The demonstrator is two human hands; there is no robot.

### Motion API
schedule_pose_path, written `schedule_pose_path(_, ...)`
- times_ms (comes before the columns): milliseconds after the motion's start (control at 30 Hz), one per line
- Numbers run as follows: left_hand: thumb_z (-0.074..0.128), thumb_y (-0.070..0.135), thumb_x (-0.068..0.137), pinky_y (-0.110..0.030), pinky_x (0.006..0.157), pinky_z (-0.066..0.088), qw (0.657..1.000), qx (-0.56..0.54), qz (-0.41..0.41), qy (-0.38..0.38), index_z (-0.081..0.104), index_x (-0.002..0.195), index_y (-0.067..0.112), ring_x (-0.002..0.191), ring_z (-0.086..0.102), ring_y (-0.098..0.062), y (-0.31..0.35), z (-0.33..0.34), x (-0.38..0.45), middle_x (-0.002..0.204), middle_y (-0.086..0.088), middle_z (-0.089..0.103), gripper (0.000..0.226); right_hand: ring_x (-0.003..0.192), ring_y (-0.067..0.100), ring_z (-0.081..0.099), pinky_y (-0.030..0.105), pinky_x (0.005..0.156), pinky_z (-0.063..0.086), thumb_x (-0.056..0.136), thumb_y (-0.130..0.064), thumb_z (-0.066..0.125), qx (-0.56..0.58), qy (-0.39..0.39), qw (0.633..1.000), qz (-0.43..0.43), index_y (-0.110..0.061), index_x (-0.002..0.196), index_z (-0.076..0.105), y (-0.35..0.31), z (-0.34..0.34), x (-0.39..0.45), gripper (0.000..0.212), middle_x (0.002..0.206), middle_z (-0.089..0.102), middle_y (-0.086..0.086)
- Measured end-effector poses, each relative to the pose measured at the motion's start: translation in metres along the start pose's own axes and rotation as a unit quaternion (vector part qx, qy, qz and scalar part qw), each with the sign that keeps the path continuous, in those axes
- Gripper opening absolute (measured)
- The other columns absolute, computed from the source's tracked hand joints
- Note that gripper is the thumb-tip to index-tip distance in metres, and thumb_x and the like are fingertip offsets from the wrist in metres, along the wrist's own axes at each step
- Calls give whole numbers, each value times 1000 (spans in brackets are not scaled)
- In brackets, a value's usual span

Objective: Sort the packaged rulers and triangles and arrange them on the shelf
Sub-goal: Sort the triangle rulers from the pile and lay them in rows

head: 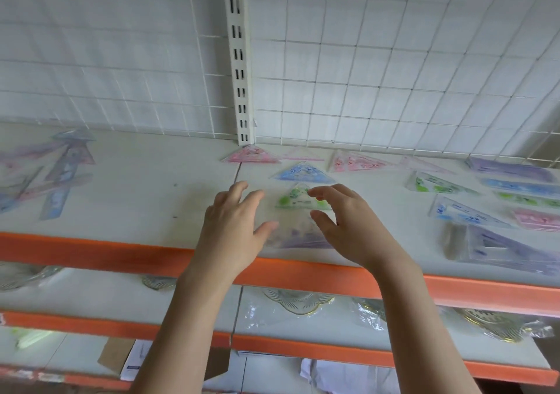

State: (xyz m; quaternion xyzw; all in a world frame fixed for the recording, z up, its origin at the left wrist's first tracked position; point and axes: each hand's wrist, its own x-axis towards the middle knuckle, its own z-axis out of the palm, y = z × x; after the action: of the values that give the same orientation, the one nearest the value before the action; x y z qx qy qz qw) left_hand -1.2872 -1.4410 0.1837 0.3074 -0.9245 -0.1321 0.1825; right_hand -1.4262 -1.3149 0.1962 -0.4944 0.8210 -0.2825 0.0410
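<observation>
Two bare hands are hovering over the white shelf board with the orange front lip (127, 251) at the centre of the frame, and we are framing a packaged triangle between them. Our left hand (233, 227) is spreading its fingers wide and relaxed, holding nothing; our right hand (339, 224) is arching its fingers and thumb loosely, with the fingertips near the top corner of the green-printed clear plastic triangle in its sleeve (298, 198), though we cannot tell whether they are touching it. Just below it, between the two hands and close to the shelf lip, a purple-printed clear triangle in a wrapper (295, 233) is lying flat; it seems to be the piece we are squaring into line.

Behind these, a blue-printed triangle (303, 172) and a pink-printed triangle (250, 155) are forming a column running back toward the white wire grid panel (394, 75), so we are apparently grouping like shapes by colour. Toward the right of the frame, long right-angle triangles and the flat packaged rulers in purple, blue, green and pink (521, 190) are lying in their own rows. At the far left, an unsorted heap of packaged rulers and triangles (57, 175) is waiting, overlapping at odd angles, which suggests much of the sorting is not yet done.
</observation>
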Motion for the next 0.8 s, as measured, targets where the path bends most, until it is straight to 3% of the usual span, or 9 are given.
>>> schedule_pose_path(200,55,44,88,-36,101,31,996,63,-70,5,45,135,20,127,34,-26,-67,-36,-6,143,-1,38,53,105,29,52,39,94,41,91,-19,55,-8,-41,998,-41,-19,128,54,-57,41,43,37,125,51,4)
schedule_pose_path(500,50,43,91,-37,92,36,980,119,-159,-5,49,128,17,116,43,-28,-186,-93,-7,126,-2,54,45,118,22,45,37,101,37,93,-29,51,-23,-102,989,-100,-24,133,48,-154,116,104,40,130,47,-1)
schedule_pose_path(700,49,21,92,-38,88,40,975,133,-177,5,55,122,15,110,48,-30,-256,-119,-7,118,-4,58,31,116,20,45,32,100,36,93,-34,51,-43,-135,984,-110,-24,133,47,-203,153,132,41,123,52,-2)
schedule_pose_path(800,45,25,94,-35,89,37,971,155,-182,-9,52,124,20,113,46,-25,-283,-132,-7,120,0,55,31,119,20,44,34,102,36,93,-37,52,-57,-145,981,-112,-24,132,48,-224,168,144,42,125,53,-1)
